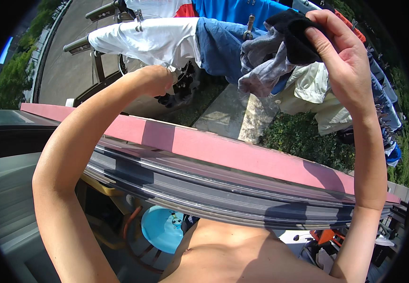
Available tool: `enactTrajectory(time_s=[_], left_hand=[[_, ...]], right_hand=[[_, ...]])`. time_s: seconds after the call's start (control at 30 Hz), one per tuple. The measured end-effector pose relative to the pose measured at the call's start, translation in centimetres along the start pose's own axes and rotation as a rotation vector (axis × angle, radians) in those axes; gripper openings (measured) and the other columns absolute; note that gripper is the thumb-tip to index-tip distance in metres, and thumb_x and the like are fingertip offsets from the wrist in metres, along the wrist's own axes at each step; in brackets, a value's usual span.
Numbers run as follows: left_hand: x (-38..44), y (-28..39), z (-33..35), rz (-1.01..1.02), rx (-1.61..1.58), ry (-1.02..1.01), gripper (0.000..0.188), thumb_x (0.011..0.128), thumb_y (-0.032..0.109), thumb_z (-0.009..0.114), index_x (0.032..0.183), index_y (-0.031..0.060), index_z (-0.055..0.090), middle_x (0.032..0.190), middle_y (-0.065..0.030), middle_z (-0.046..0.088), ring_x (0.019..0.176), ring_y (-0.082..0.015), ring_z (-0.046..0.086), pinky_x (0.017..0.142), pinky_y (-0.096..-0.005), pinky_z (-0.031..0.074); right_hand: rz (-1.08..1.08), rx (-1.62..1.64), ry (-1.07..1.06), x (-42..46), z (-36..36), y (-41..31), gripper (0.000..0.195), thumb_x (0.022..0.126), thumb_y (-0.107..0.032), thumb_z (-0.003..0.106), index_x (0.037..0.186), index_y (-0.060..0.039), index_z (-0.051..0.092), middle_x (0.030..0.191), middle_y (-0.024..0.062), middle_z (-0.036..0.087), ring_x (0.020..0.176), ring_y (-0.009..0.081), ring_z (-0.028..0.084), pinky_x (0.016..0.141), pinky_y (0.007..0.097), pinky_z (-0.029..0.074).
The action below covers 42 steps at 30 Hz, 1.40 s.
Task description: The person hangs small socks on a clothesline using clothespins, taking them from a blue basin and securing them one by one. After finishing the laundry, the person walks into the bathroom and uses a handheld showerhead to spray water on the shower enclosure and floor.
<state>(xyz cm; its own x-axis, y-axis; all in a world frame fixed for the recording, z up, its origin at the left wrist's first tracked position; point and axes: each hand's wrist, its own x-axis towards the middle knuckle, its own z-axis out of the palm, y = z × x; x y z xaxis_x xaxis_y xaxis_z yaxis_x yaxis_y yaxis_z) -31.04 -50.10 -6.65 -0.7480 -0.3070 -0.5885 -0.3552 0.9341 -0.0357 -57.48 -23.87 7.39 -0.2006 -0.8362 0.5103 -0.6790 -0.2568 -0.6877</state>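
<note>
My right hand [345, 53] is raised at the upper right, with thumb and fingers pinching a black cloth garment [292, 32]. A grey garment piece [264, 63] hangs just below and beside it; whether the two are joined is unclear. My left hand [158, 81] is curled under the hem of a white garment [147, 39], close to some dark hanging items [185, 83]. Its fingers are mostly hidden, so what it holds does not show. Blue cloth [216, 49] hangs to the right of the white garment, with a metal clothespin [249, 27] on its upper edge.
A pink ledge [225, 145] and dark metal window track [204, 184] cross between my body and the laundry. Beige cloth [310, 85] and other clothes hang at right, high above a paved path [222, 109] and shrubs. Indoors, a blue basin [160, 226] sits below me.
</note>
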Motion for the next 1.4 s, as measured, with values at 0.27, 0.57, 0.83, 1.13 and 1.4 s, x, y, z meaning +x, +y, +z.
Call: enactTrajectory(time_s=[0.27, 0.57, 0.83, 1.13, 1.4], left_hand=[[5.1, -14.1, 12.8, 0.079, 0.391, 0.002, 0.039, 0.071, 0.022, 0.087, 0.102, 0.0104, 0.067, 0.088, -0.0078, 0.072, 0.092, -0.0245, 0.069, 0.096, -0.0414, 0.045], [8.8, -12.7, 15.8, 0.082, 0.28, 0.015, 0.014, 0.092, 0.021, 0.058, 0.093, 0.0131, 0.069, 0.088, -0.0099, 0.072, 0.087, -0.0288, 0.071, 0.089, -0.0533, 0.048], [12.5, -5.8, 9.5, 0.147, -0.386, 0.003, 0.024, 0.087, 0.018, 0.062, 0.099, -0.0005, 0.069, 0.088, -0.0212, 0.071, 0.086, -0.0376, 0.068, 0.08, -0.0433, 0.052], [15.6, -4.0, 6.7, 0.082, -0.568, 0.165, 0.053, 0.081, 0.01, 0.064, 0.133, 0.0018, 0.059, 0.119, -0.0258, 0.067, 0.107, -0.0388, 0.067, 0.093, -0.0406, 0.053], [15.0, -3.7, 5.6, 0.019, -0.803, 0.122, 0.056, 0.085, 0.001, 0.067, 0.139, 0.006, 0.054, 0.096, -0.0133, 0.07, 0.082, -0.0167, 0.064, 0.072, -0.0305, 0.054]], right_hand=[[0.149, -0.171, -0.369, -3.7, 6.3, 4.1, 0.01, 0.091, -0.002, 0.062, 0.097, 0.0012, 0.055, 0.078, 0.0162, 0.056, 0.069, 0.0317, 0.055, 0.065, 0.0373, 0.044], [0.336, -0.055, -0.672, -6.0, 14.0, 9.7, 0.015, 0.092, -0.012, 0.062, 0.099, 0.0007, 0.058, 0.088, 0.0215, 0.065, 0.087, 0.0413, 0.063, 0.076, 0.0476, 0.048], [0.352, 0.122, -0.749, -6.2, 28.8, 15.6, 0.051, 0.089, -0.012, 0.065, 0.137, -0.0013, 0.052, 0.1, 0.0213, 0.071, 0.101, 0.0359, 0.068, 0.088, 0.0426, 0.052], [0.851, 0.592, -0.741, -2.5, 40.5, 19.2, 0.071, 0.091, -0.012, 0.069, 0.152, -0.0104, 0.032, 0.113, 0.0086, 0.063, 0.094, 0.0197, 0.06, 0.085, 0.0372, 0.052], [1.057, 0.819, -0.605, -3.3, 39.9, 20.3, 0.053, 0.093, -0.012, 0.068, 0.141, -0.0094, 0.046, 0.114, 0.0057, 0.062, 0.096, 0.017, 0.064, 0.073, 0.0332, 0.056]])
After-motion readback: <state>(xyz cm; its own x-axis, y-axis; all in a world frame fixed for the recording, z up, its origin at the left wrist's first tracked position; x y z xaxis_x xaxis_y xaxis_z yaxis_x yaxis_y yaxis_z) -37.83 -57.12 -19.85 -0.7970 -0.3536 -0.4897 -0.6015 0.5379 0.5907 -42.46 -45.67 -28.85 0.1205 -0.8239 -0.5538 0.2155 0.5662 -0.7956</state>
